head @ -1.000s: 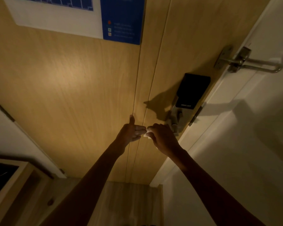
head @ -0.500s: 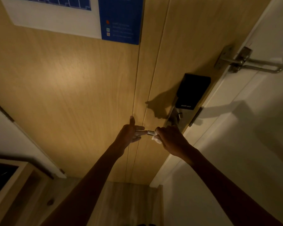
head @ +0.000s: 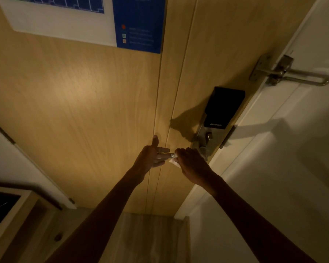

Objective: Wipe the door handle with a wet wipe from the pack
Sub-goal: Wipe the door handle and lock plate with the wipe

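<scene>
A silver lever door handle [head: 172, 154] juts left from the lock plate on the wooden door [head: 84, 111]. My right hand [head: 193, 165] grips the handle through a white wet wipe [head: 174, 161], whose corner shows below my fingers. My left hand [head: 153, 155] is at the handle's free tip, fingers straight and touching it, thumb pointing up. Most of the handle is hidden under my right hand. The wipe pack is not in view.
A black smart lock panel [head: 224, 109] sits above the handle. A metal swing-bar door guard [head: 292, 73] spans door and white frame [head: 273, 120] at upper right. A blue and white notice [head: 84, 19] hangs on the door. A wooden cabinet [head: 11, 215] stands lower left.
My right hand with the wipe slid right along the handle, away from my left hand, then held there. A short bit of bare handle now shows between the hands.
</scene>
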A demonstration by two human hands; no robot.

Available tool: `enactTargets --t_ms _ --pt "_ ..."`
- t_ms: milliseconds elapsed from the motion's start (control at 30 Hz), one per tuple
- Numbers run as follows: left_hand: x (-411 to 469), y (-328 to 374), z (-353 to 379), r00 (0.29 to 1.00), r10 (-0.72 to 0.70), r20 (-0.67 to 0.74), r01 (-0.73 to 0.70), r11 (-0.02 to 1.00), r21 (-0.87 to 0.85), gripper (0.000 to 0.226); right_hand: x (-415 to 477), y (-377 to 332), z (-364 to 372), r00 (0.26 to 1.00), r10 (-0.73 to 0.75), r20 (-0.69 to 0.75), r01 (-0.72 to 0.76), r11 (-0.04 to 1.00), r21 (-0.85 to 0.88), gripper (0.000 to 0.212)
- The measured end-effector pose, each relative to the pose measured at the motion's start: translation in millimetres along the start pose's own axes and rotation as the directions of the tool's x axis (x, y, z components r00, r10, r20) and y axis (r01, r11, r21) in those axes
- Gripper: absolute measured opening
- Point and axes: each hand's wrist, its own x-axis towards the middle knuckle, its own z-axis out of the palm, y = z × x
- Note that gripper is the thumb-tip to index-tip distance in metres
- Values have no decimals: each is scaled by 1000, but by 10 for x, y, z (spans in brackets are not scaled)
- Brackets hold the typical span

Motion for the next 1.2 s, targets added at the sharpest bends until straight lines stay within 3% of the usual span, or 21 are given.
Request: enactTargets --t_ms 133,267,467,633,733,800,900,1033,1200 --pt "27 6 -24 998 -46 33 46 999 0 75 -50 41 12 1000 8 6 -8 998 66 36" --pt "3 -56 -28 1000 -17 24 18 1000 -19 74 -132 128 23 999 32 -37 -32 999 -10 29" --pt "34 -20 3 999 -33 22 34 999 -20 71 -153 187 2 1000 9 27 -11 995 94 26" --pt "30 -69 -19 1000 -12 29 12 1000 -8 72 5 120 56 994 -29 103 22 997 72 30" --pt "59 -36 -16 1000 -10 19 10 1000 1 61 -18 139 40 995 -19 102 7 993 119 29" --pt "59 -11 -1 999 -28 19 28 1000 -12 39 -92 235 5 996 -3 90 -9 992 127 24" --pt "66 -56 -14 988 153 -2 -151 976 154 10 -87 245 -35 995 -8 104 -6 991 134 19" --pt "99 -105 -93 941 329 79 -338 900 275 18 -104 236 -59 995 9 102 -30 979 202 20" --pt "179 -92 -195 908 354 224 -410 863 295 25 -87 140 -37 995 64 76 -81 962 259 20"
